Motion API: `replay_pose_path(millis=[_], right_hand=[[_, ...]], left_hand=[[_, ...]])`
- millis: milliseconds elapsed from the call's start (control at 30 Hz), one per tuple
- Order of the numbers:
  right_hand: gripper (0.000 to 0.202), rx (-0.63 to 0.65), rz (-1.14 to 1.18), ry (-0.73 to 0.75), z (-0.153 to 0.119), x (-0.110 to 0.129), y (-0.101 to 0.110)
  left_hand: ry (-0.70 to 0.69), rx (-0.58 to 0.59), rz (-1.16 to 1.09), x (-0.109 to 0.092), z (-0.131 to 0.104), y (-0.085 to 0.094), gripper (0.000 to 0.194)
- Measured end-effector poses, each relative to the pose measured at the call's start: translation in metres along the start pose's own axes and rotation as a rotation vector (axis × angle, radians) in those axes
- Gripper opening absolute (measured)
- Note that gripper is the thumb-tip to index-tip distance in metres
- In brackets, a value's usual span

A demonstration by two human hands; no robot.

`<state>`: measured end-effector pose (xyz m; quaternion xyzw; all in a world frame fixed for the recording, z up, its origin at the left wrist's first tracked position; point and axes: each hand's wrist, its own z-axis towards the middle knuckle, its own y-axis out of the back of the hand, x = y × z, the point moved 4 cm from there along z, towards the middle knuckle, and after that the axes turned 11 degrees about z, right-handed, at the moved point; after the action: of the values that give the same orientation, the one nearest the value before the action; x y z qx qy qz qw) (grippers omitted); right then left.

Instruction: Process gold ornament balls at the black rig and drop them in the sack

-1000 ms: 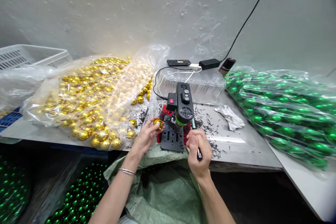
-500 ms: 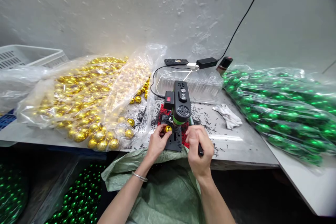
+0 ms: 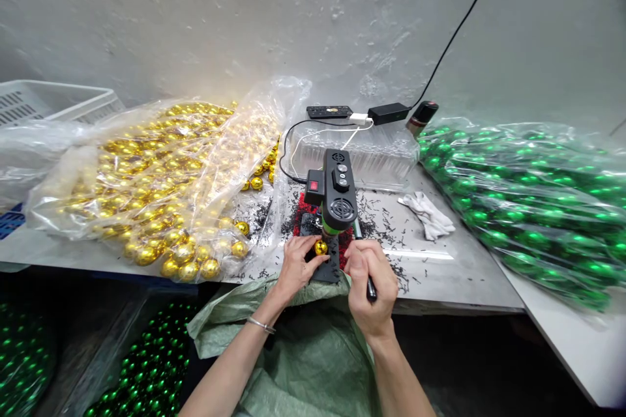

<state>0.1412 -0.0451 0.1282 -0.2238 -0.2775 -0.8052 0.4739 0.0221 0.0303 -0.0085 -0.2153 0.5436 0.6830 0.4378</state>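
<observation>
A shiny gold ball (image 3: 321, 247) with a dark mark on it sits under the head of a small black bench press (image 3: 340, 189). My left hand (image 3: 296, 266) has thumb and index finger on either side of this ball, the other fingers curled behind. On the right, my right hand (image 3: 372, 277) is closed round the black-ended lever (image 3: 372, 293) of the press. The black base plate (image 3: 328, 267) lies under the ball. An open green woven sack (image 3: 303, 352) hangs at the table's edge beneath my hands.
A clear bag of gold balls (image 3: 161, 169) fills the left side; several loose ones lie beside it. Bagged green balls (image 3: 528, 202) lie right. Behind the press are a clear plastic container (image 3: 381, 156) and cables. A white glove (image 3: 428, 214) and black shreds lie on the table (image 3: 454, 273).
My left hand has shifted slightly right and the gold ball now sits lower, nearer the press's middle line. My right hand has stayed on the lever, slightly lower.
</observation>
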Motion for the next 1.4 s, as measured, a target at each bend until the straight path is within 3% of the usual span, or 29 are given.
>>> replay_pose_path(millis=[200, 467, 700, 867, 1000, 1200, 1300, 1400], right_hand=[[0.023, 0.015, -0.004, 0.067, -0.017, -0.013, -0.004], [0.02, -0.053, -0.048, 0.176, -0.045, -0.043, -0.014], [0.023, -0.137, -0.047, 0.197, -0.052, -0.052, -0.019], [0.024, -0.091, -0.073, 0.227, -0.052, -0.055, -0.021], [0.023, -0.052, -0.071, 0.282, -0.047, -0.049, -0.019], [0.026, -0.084, 0.032, 0.023, -0.007, -0.012, -0.003], [0.027, -0.03, 0.043, -0.047, 0.01, 0.004, 0.002], [0.027, -0.012, 0.029, -0.04, 0.011, 0.006, 0.002]], left_hand=[[0.079, 0.03, -0.099, 0.0, 0.0, 0.0, 0.033], [0.055, 0.035, -0.043, 0.002, -0.001, -0.001, 0.035], [0.065, 0.032, -0.045, 0.003, 0.0, -0.002, 0.033], [0.053, 0.043, -0.037, 0.0, 0.0, 0.0, 0.032], [0.054, 0.035, -0.066, -0.002, 0.003, 0.001, 0.031], [0.06, 0.033, -0.083, -0.002, -0.002, 0.003, 0.031], [0.005, 0.069, -0.059, -0.006, -0.024, 0.016, 0.039], [-0.052, 0.125, -0.1, -0.007, -0.036, 0.038, 0.049]])
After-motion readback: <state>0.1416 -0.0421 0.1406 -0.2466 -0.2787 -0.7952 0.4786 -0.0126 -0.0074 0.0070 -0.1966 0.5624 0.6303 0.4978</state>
